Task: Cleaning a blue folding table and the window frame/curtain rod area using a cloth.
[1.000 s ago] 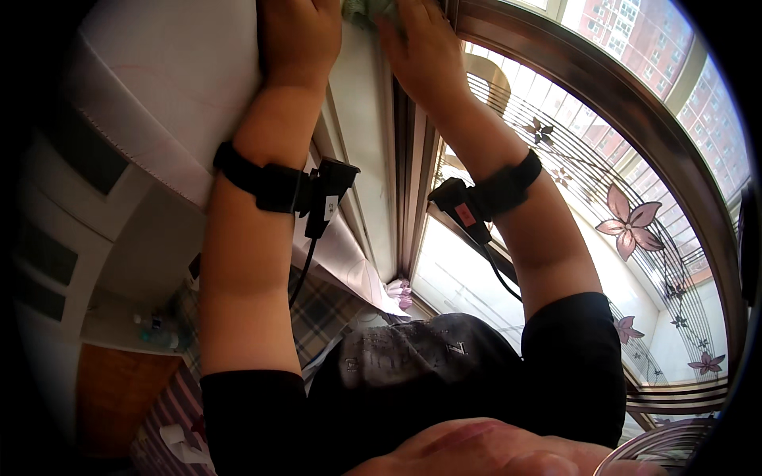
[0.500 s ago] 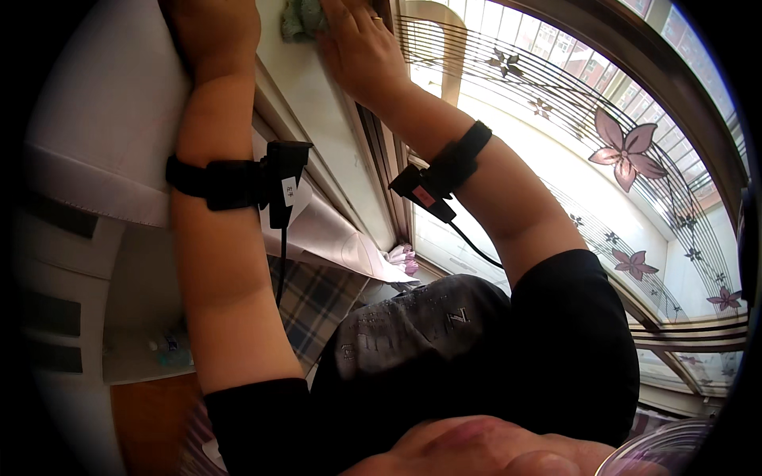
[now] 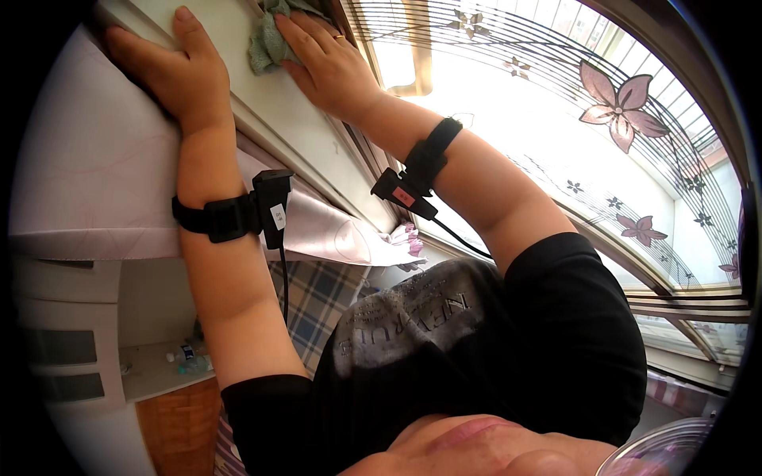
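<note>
We log: patterned window (image 3: 548, 111) right, pale fabric (image 3: 95, 174) left; between them the white ledge (image 3: 290, 119), open on its near stretch. Our left hand (image 3: 176, 78), thumb spread, lies at the ledge's left edge; our right hand (image 3: 332, 73) lies flat-fingered on the green cloth (image 3: 264, 46), far along it.

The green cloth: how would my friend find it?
Start at the big flowered window on the right, then find the white strip along its left. Near its top, look under the right hand: the cloth is crumpled and grey-green against smooth white.
</note>
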The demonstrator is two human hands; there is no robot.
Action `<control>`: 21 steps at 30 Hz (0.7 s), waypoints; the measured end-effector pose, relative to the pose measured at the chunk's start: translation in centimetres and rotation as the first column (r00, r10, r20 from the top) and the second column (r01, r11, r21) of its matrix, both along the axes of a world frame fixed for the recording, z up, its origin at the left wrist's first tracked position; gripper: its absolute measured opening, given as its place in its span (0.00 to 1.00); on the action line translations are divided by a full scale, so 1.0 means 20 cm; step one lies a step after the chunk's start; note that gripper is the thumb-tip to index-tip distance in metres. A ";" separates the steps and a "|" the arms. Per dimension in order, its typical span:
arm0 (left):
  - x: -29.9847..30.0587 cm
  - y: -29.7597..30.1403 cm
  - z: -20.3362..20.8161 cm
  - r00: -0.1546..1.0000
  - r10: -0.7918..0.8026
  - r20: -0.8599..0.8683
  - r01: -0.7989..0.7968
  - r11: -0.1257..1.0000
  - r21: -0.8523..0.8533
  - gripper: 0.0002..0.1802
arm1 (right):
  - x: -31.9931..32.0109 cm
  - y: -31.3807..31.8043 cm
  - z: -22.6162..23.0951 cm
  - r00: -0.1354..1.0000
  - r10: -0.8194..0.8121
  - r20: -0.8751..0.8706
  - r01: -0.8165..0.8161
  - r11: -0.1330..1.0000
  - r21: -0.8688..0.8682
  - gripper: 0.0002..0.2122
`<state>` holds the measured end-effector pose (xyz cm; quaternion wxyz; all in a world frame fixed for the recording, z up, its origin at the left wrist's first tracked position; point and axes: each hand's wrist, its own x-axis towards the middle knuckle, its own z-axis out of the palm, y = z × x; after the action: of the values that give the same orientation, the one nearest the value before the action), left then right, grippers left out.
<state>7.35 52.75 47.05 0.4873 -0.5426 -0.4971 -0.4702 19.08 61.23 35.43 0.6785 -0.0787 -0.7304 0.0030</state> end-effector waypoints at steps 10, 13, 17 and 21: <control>0.05 0.02 -0.03 0.990 -0.103 0.093 0.108 0.993 -0.055 0.45 | -0.01 0.03 -0.12 0.998 -0.058 -0.002 0.058 0.998 0.033 0.31; -0.02 0.09 -0.04 1.000 0.008 0.003 -0.009 0.984 0.176 0.33 | 0.00 0.03 -0.16 0.998 -0.069 0.011 0.069 0.997 0.037 0.30; -0.07 0.01 -0.02 0.981 0.169 -0.099 -0.143 0.965 0.222 0.34 | -0.04 -0.06 -0.18 0.978 -0.081 0.194 0.105 0.988 -0.116 0.24; 0.04 -0.06 -0.09 0.992 -0.062 0.109 0.056 0.997 0.057 0.34 | 0.00 -0.06 -0.18 0.979 -0.009 0.202 0.045 0.984 -0.175 0.23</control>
<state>8.23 51.53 45.27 0.4591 -0.5169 -0.4943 -0.5270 19.08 59.98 31.81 0.5918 -0.1490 -0.7905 0.0513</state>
